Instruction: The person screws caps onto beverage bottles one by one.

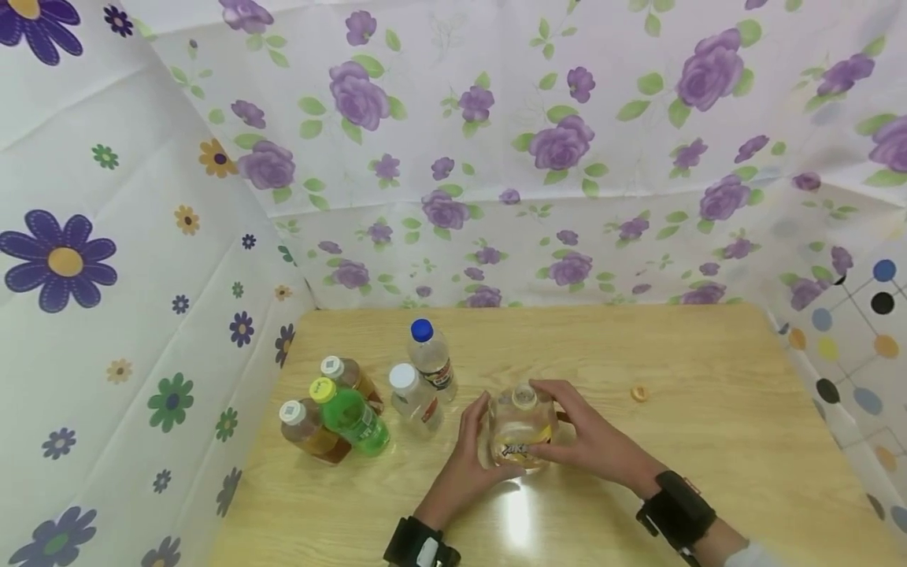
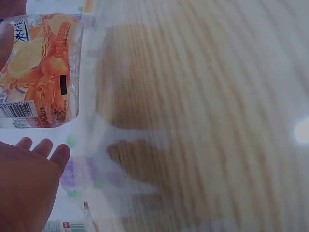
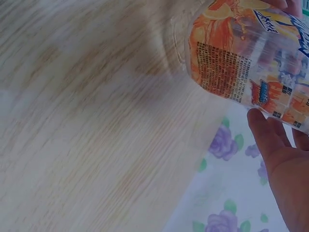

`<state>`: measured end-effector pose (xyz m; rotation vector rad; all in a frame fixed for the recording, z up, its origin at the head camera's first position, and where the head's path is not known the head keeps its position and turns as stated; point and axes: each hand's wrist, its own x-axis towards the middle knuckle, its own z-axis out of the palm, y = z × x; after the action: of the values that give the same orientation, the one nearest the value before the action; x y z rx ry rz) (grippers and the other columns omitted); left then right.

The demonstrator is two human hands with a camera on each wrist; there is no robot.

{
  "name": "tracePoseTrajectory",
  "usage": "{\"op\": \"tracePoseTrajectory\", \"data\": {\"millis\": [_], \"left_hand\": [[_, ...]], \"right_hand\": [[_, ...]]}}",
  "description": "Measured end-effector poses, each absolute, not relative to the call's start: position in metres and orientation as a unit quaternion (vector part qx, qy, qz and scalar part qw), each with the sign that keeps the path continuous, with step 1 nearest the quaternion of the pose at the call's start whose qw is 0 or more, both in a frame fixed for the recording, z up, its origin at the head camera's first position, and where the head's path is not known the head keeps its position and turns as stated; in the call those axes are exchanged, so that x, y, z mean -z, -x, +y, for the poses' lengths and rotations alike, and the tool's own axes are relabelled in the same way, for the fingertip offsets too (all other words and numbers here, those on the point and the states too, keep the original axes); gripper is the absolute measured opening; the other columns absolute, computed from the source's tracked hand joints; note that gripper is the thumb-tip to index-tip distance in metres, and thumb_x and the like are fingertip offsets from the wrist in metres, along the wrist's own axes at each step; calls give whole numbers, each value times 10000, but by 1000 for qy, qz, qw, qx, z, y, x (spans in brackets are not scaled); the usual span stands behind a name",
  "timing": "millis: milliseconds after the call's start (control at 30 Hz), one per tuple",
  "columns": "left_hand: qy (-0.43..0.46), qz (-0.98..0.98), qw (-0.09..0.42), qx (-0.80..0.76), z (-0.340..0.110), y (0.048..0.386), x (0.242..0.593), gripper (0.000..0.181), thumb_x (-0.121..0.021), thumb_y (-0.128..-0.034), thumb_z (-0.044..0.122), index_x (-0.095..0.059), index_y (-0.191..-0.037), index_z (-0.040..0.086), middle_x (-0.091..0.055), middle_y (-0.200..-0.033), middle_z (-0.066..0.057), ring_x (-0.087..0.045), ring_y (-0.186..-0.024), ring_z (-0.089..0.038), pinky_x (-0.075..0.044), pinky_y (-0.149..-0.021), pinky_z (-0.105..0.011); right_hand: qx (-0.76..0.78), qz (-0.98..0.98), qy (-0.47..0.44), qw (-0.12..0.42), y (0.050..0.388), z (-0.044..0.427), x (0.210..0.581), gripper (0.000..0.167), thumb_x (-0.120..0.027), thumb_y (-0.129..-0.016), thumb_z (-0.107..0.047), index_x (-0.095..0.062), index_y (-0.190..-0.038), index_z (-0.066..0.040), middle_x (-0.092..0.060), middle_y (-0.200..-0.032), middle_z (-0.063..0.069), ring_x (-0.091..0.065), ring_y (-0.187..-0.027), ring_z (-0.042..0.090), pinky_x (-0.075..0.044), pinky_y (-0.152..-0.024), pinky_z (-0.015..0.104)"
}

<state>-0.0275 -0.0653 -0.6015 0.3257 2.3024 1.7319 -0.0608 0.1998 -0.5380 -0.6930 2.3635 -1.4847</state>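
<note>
A large clear juice bottle [image 1: 523, 425] with an orange-fruit label stands between my two hands. Its label [image 2: 46, 67] fills the upper left of the left wrist view. My left hand [image 1: 469, 457] is at the bottle's left side, thumb in front; in the left wrist view several of its fingers are straight and apart from the bottle. From the right, my right hand [image 1: 591, 441] holds the bottle, thumb on the front and fingers round the far side. Right fingertips [image 3: 255, 118] lie against the bottle near its base. I cannot tell whether the neck is capped.
On the left stand a green bottle [image 1: 357, 421] with a yellow cap, two brownish bottles with white caps, a clear white-capped bottle [image 1: 416, 405] and a blue-capped bottle [image 1: 434, 358]. A small orange cap-like piece [image 1: 639, 393] lies right on the wooden table [image 1: 708, 472]. Floral cloth surrounds it.
</note>
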Motion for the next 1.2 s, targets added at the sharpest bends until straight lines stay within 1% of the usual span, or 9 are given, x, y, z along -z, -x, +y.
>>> {"op": "tracePoseTrajectory", "data": {"millis": [100, 233, 333, 400, 600, 767, 900, 1033, 1200], "left_hand": [[-99, 785, 130, -598, -66, 31, 599, 1180, -918, -823, 482, -113, -1686, 461, -207, -1740, -45, -243, -1553, -404, -252, -1141, -755], [-108, 780, 130, -602, -67, 37, 596, 1136, -920, -823, 473, -172, -1678, 459, -356, -1677, -79, -381, -1498, -360, -332, -1133, -707], [-123, 781, 122, -600, -67, 41, 595, 1086, -921, -826, 469, -226, -1660, 461, -454, -1611, -12, -467, -1437, -296, -394, -1118, -632], [-129, 783, 116, -597, -67, 42, 594, 1073, -925, -823, 466, -250, -1656, 442, -484, -1580, 24, -491, -1411, -274, -415, -1104, -610], [-138, 783, 116, -596, -66, 43, 593, 1072, -933, -816, 458, -265, -1653, 405, -490, -1556, 86, -503, -1395, -250, -423, -1103, -588], [-140, 783, 113, -596, -65, 43, 594, 1038, -931, -810, 478, -283, -1622, 454, -502, -1526, 126, -517, -1376, -212, -434, -1102, -555], [-140, 783, 116, -595, -65, 42, 596, 1033, -925, -813, 490, -285, -1623, 446, -507, -1514, 120, -532, -1354, -217, -454, -1074, -556], [-144, 783, 116, -594, -64, 41, 598, 993, -916, -826, 488, -295, -1602, 466, -515, -1510, 106, -537, -1352, -233, -452, -1070, -573], [-152, 781, 113, -596, -62, 41, 602, 974, -913, -829, 489, -295, -1583, 491, -516, -1515, 125, -528, -1369, -206, -427, -1099, -569]], "right_hand": [[512, 810, 256, 129, 61, 198, 538, 947, -852, -909, -439, -296, -1656, -269, -365, -1598, -29, -426, -1454, 277, -404, -1145, 587], [509, 809, 269, 120, 63, 196, 537, 931, -848, -917, -425, -300, -1655, -279, -361, -1606, -34, -416, -1468, 281, -413, -1137, 590], [508, 810, 271, 116, 64, 196, 538, 939, -851, -916, -412, -297, -1660, -265, -357, -1609, -39, -412, -1473, 285, -419, -1131, 592], [509, 809, 271, 116, 64, 196, 538, 941, -849, -918, -410, -295, -1663, -260, -357, -1609, -41, -412, -1473, 292, -418, -1128, 600], [512, 804, 276, 124, 63, 197, 538, 915, -838, -930, -404, -290, -1658, -317, -356, -1606, -54, -404, -1478, 288, -415, -1126, 610], [509, 804, 283, 121, 63, 197, 539, 925, -835, -934, -391, -292, -1670, -255, -350, -1617, -42, -391, -1483, 291, -415, -1123, 619], [507, 805, 280, 124, 61, 198, 541, 942, -838, -931, -390, -271, -1675, -279, -337, -1630, -21, -386, -1483, 292, -416, -1130, 601], [502, 811, 274, 125, 60, 201, 544, 964, -845, -918, -407, -252, -1675, -339, -321, -1640, -26, -394, -1478, 269, -429, -1138, 552], [499, 813, 275, 120, 59, 204, 546, 966, -845, -915, -398, -254, -1676, -335, -303, -1651, -11, -405, -1473, 283, -443, -1130, 537]]}}
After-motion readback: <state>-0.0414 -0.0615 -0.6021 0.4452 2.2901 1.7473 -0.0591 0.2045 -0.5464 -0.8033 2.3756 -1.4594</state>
